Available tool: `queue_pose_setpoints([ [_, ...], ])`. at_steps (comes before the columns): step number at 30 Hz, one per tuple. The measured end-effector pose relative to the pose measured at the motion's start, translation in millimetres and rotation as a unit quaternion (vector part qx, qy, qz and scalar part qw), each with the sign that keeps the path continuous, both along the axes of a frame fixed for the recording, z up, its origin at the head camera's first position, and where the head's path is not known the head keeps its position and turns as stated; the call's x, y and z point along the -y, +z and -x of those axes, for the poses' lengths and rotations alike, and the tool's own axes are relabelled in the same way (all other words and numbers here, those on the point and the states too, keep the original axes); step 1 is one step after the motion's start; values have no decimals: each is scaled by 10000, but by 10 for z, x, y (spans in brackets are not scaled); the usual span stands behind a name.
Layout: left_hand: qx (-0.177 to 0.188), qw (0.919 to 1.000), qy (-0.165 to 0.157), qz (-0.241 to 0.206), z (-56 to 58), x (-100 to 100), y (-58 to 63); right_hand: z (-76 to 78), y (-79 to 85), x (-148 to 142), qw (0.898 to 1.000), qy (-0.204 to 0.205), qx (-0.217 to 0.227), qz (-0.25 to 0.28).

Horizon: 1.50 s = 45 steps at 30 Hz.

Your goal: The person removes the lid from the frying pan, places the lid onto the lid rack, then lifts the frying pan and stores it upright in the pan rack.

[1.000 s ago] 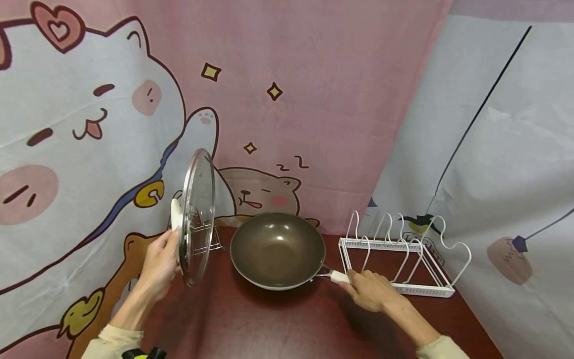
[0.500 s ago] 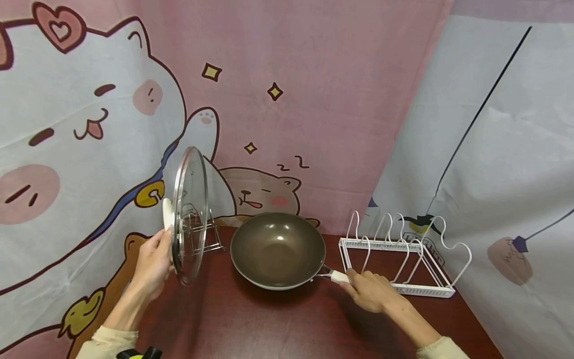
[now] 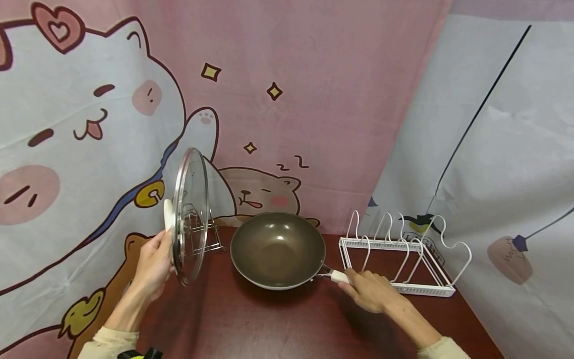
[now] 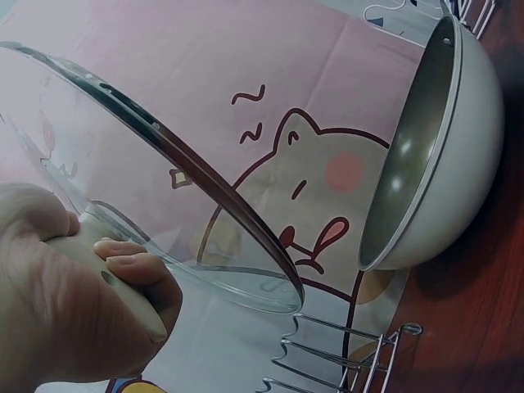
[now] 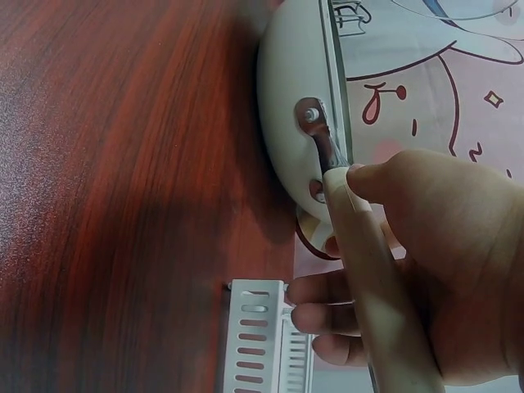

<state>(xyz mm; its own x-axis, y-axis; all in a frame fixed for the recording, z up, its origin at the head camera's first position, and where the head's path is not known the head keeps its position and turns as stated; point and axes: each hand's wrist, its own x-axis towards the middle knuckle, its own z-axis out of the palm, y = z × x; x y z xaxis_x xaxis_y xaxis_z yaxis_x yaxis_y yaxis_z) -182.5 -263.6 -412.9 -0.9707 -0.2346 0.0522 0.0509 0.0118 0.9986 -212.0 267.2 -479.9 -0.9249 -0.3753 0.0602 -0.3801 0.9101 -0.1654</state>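
Observation:
On the dark red table sits a wok (image 3: 278, 249) with a brown inside and a pale outside. My right hand (image 3: 372, 291) holds its cream handle (image 5: 381, 286), thumb along the top near the metal joint and fingers curled beneath. Left of the wok, my left hand (image 3: 153, 264) grips a round glass lid (image 3: 196, 209) by the cream handle (image 4: 135, 311). The lid is raised and stands almost on edge, its inner side turned toward the wok. In the left wrist view, fingers wrap around the lid handle.
A white rack (image 3: 423, 289) with several upright loops stands right of the wok, close beyond my right hand. Behind the lid is a small metal wire rack (image 3: 215, 239), partly seen through the glass. Printed cartoon curtains (image 3: 323, 124) enclose the table's back and sides.
My left hand has carried the lid slightly to the left over the first half second, and it has stayed nearly still since. The right hand and the wok have not moved.

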Motion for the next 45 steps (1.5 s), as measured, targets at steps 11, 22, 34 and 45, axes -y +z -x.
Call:
queue_pose_setpoints([
  [11, -97, 9998, -115, -107, -13, -24, -27, -43, 28, 31, 9998, 86, -181, -63],
  [22, -3, 9999, -90, -93, -2, -19, -44, -121, 17, 62, 9982, 211, -548, -89],
  [34, -83, 9998, -115, -104, -9, -23, -40, -164, 53, 108, 9954, 430, -847, 139],
  [45, 28, 10000, -55, -4, -1, -24, -33, -148, 7, 154, 9813, 868, -1686, 320],
])
